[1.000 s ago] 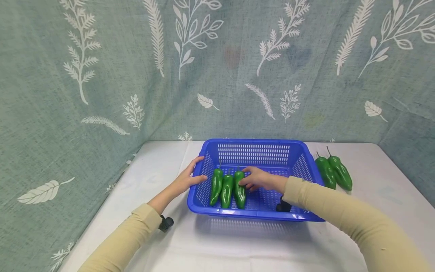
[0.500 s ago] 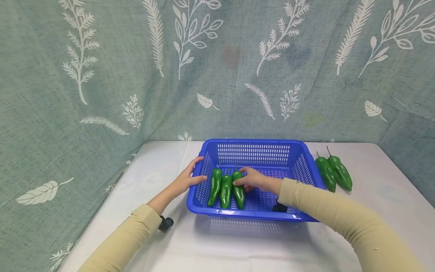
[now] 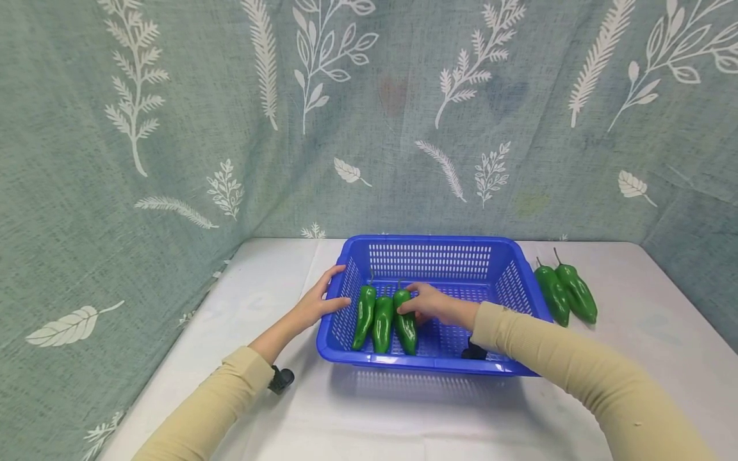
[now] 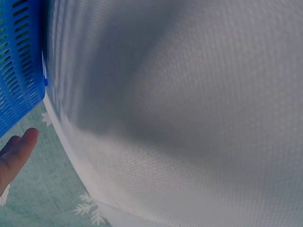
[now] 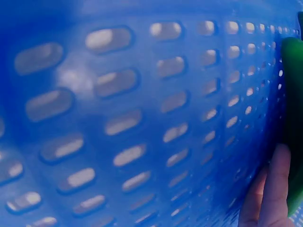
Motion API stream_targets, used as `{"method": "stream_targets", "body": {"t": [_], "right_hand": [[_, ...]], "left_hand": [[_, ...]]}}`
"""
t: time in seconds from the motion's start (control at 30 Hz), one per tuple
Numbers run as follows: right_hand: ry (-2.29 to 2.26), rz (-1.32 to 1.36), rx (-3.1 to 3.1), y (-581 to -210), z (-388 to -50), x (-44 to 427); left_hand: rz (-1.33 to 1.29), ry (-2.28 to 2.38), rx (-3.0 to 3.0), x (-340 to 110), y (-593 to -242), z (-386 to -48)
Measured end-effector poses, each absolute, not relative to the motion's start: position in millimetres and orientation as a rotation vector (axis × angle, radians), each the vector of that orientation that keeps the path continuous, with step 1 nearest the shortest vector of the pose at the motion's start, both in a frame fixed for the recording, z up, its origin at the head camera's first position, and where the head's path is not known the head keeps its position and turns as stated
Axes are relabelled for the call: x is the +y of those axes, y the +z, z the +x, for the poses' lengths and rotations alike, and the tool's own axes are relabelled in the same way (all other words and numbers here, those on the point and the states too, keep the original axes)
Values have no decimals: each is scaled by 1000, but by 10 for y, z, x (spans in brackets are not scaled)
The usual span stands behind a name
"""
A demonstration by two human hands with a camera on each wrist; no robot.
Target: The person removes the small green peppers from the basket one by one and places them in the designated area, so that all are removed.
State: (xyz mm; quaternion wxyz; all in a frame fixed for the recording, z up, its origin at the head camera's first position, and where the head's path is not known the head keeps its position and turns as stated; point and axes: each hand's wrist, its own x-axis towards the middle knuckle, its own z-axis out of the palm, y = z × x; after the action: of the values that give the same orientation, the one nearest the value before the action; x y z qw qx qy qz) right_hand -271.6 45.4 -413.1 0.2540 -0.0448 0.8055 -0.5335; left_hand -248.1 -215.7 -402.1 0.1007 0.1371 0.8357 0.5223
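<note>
A blue plastic basket (image 3: 426, 366) with slotted walls stands on the white table. Inside, toward its left end, three green peppers lie side by side, stems pointing away: the left pepper (image 3: 364, 318), the middle pepper (image 3: 383, 324) and the right pepper (image 3: 405, 328). My right hand (image 3: 431, 302) holds the right pepper, thumb on its near side; some fingers are hidden behind it. In the right wrist view, fingers (image 5: 274, 189) touch that pepper's green side. My left hand (image 3: 316, 304) rests at the basket's left rim, fingers extended and thumb reaching over the edge.
Two more green peppers, one (image 3: 552, 294) near the basket's right wall and another (image 3: 576, 293) beside it, lie on the table (image 3: 277, 269). A patterned green cloth (image 3: 403, 128) hangs behind. Dark wrist-worn devices show under both sleeves.
My right hand has moved slightly left with the right pepper, bringing it closer to the middle one. The left and middle peppers have shifted a little left. My left hand stays put.
</note>
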Motion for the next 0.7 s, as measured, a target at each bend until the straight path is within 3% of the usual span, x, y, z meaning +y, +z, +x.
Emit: {"method": "stream_targets", "body": {"t": [0.7], "right_hand": [[-1511, -188, 2107, -3928, -2805, 575]], "left_hand": [[411, 1531, 2480, -2156, -4030, -2477]]}}
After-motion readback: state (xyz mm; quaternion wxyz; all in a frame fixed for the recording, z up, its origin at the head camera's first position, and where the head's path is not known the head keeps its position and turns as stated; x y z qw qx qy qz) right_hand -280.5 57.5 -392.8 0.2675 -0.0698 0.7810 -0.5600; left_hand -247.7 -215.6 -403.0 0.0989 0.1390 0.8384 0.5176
